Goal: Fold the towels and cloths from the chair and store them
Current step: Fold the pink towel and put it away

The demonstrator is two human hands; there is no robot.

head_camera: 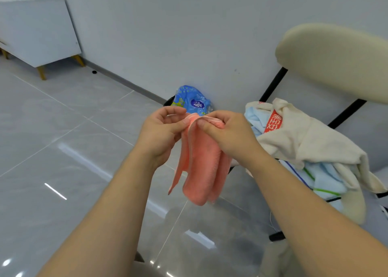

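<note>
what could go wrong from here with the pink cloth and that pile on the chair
1. The pink cloth hangs bunched in mid-air, pinched only at its top edge by the left hand and right hand. If either pinch slips, it would probably land on the floor.
2. Its layers hang uneven, so a fold made without a flat surface may come out crooked.
3. The cream towel droops over the edge of the chair and might slide off.

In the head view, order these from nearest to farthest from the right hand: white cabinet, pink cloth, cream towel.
1. pink cloth, pinched in the right hand.
2. cream towel, on the chair, right side.
3. white cabinet, far at the left.
</note>
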